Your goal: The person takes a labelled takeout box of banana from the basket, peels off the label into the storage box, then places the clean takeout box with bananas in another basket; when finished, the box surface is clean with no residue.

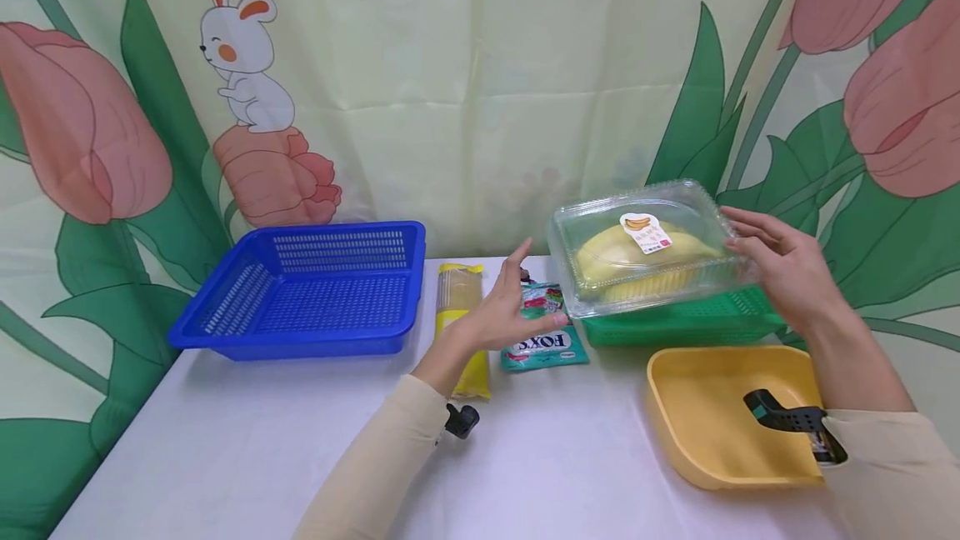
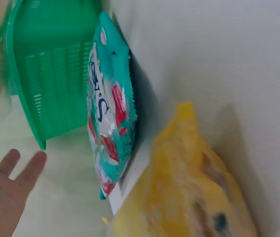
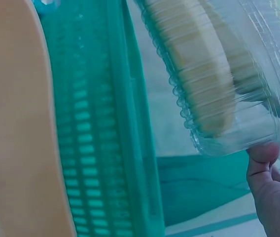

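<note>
A clear plastic clamshell box (image 1: 600,232) with bananas (image 1: 678,247) inside and a banana label (image 1: 645,232) on its lid is held tilted above the green basket (image 1: 675,325). My right hand (image 1: 797,273) grips its right end; in the right wrist view the thumb (image 3: 264,153) presses the box's corner. My left hand (image 1: 495,311) is spread left of the box, over a teal FOX'S candy bag (image 1: 546,352), and holds nothing. In the left wrist view that bag (image 2: 111,111) lies beside the green basket (image 2: 56,74), with the left fingers (image 2: 31,170) apart from both.
A blue perforated basket (image 1: 322,344) stands at the left of the white table (image 1: 300,440). Beside it lies a long yellow-ended package (image 1: 459,298), partly behind the left hand. A yellow tub (image 1: 727,423) sits at the front right, under the right forearm. A printed curtain (image 1: 465,107) hangs behind.
</note>
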The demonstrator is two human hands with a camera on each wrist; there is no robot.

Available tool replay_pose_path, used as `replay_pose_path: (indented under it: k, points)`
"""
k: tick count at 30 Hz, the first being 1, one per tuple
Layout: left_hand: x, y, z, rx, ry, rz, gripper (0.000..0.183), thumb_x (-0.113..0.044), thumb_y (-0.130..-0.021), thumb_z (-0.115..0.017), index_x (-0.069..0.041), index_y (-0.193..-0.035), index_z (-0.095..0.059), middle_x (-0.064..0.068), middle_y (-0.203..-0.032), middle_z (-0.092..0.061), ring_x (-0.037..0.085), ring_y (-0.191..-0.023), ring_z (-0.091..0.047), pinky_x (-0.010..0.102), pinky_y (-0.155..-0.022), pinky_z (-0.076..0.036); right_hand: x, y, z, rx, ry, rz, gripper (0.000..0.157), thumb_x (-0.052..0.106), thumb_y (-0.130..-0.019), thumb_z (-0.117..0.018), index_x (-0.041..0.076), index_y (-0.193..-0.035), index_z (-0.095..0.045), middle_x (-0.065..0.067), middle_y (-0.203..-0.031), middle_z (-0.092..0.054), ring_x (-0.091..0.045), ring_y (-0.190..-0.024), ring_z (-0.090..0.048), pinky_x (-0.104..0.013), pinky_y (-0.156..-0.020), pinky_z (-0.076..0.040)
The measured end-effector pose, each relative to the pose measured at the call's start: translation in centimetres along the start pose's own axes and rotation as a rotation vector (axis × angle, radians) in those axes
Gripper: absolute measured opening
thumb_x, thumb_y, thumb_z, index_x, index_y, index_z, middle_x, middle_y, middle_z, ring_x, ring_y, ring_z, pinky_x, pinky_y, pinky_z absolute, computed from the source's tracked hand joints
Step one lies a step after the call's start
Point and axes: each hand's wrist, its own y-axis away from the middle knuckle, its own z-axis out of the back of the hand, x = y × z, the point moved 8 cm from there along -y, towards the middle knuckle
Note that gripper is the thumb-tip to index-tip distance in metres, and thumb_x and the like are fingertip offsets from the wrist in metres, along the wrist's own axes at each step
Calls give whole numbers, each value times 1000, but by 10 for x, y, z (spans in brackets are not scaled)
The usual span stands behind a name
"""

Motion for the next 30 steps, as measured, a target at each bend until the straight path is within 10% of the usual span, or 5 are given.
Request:
replay_pose_path:
  k: [17, 24, 30]
  points:
    - [-9, 31, 22, -15, 191, -142, 108, -71, -86, -67, -40, -163, 2, -5, -172, 12, 35, -149, -36, 53, -114, -41, 10, 8, -52, 153, -73, 32, 53, 32, -110, -47, 21, -160, -36, 6, -143, -46, -5, -118, -48, -14, -86, -49]
    - [-7, 40, 27, -52, 219, -96, 103, -68, -85, -71, -47, -162, -5, -5, -171, 17, 42, -147, -38, 44, -110, -46, 17, 13, -77, 292, -88, 58, 59, 27, -112, -44, 32, -165, -21, -19, -167, -22, -2, -120, -47, -73, -105, -37]
    - [-4, 56, 39, -70, 188, -48, 87, -69, -88, -65, -51, -158, -16, -5, -171, 17, 44, -150, -29, 52, -109, -46, 34, 18, -96, 357, 8, 145, 63, 22, -110, -47, 34, -165, -19, -15, -170, -19, -11, -122, -57, -37, -94, -54]
